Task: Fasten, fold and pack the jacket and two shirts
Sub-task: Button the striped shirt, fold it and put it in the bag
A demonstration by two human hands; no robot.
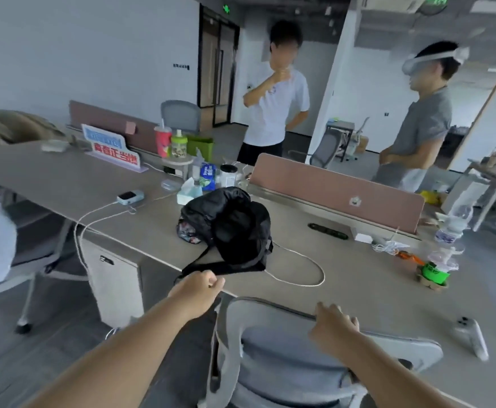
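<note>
Bottom centre: 1 grey chair (pixel 285 348), right hand (pixel 333 322) curled over its back rim. Left hand (pixel 199 285) grips the strap (pixel 211 265) of 1 black bag (pixel 232 225), mid-frame on the desk (pixel 344 275). Patterned fabric (pixel 186 231) shows at the bag's left side. Upper right, 2 standing: person in white (pixel 273 113), person in grey (pixel 423 122).

A standing sign (pixel 114 151) on the surface (pixel 64 178) bears red characters that appear to read 青春正当然; its blue upper line is too blurred to read. A blue packet (pixel 207 175) and a green label (pixel 434 273) carry print too small to make out
</note>
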